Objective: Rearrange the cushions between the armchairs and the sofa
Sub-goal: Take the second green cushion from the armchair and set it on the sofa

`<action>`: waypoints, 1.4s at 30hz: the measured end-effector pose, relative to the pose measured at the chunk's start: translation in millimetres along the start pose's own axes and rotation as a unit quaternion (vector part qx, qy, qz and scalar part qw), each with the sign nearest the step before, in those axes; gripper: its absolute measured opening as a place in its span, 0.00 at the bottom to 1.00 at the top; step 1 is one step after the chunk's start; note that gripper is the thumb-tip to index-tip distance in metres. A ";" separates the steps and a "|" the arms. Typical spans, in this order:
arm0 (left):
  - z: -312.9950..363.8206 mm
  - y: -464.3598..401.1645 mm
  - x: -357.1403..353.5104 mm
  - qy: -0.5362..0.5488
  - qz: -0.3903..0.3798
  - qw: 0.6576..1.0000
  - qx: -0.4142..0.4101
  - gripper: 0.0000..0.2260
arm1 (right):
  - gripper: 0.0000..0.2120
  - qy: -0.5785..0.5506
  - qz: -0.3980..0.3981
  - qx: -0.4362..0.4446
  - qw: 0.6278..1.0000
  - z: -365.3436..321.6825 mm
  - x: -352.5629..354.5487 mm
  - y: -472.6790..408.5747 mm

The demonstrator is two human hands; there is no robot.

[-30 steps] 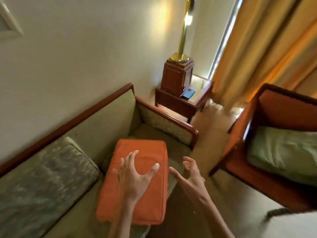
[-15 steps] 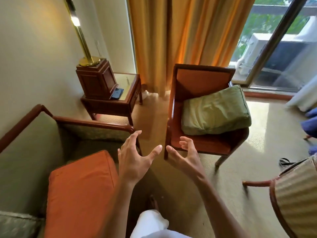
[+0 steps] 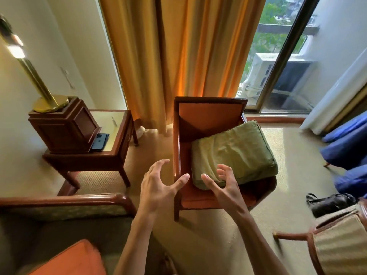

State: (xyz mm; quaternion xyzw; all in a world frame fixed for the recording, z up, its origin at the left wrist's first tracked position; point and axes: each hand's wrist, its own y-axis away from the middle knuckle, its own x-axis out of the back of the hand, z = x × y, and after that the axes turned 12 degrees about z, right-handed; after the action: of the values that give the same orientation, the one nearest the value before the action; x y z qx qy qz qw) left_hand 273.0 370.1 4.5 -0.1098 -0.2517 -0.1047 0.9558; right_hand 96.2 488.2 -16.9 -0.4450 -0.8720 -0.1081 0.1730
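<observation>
A: What are the hands doing?

B: The left hand (image 3: 156,187) and the right hand (image 3: 224,183) are both raised in front of the body, palms turned toward each other, with fingers spread and a little bent. They hold nothing. The right hand is in front of the near corner of the green cushion (image 3: 234,153); if it touches the cushion I cannot tell. The left hand is in front of the left armrest of the armchair (image 3: 208,114).

A: How does the green cushion lie?

B: It lies on the orange seat of the wooden armchair, turned at an angle. Its long axis goes from the near left to the far right, and the far right corner goes over the right armrest. So it sits crooked, not square with the seat.

A: And the other cushion?

B: An orange cushion (image 3: 73,259) is on the sofa (image 3: 65,207) at the lower left, only partly in view.

A: What is around?

B: Left of the armchair stands a side table (image 3: 117,143). On it are a wooden box (image 3: 65,130) that carries a brass lamp (image 3: 47,100), and a dark phone (image 3: 100,141) just beside the box. Behind the armchair hangs an orange curtain (image 3: 178,52). At the lower right is a striped chair (image 3: 337,241), and near it a black bag (image 3: 329,203) on the carpet
</observation>
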 end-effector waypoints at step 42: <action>-99.9 -443.3 -519.1 -0.209 -0.271 0.938 0.053 0.26 | 0.40 0.331 -0.116 0.059 0.935 207.3 -64.3 -643.4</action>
State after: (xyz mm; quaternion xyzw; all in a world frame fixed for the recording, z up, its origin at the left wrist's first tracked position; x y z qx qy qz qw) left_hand -236.4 -3.8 -272.3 -0.0060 -0.4713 -0.3212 0.8214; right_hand -434.8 138.2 -254.8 -0.2691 -0.8157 -0.2164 0.4640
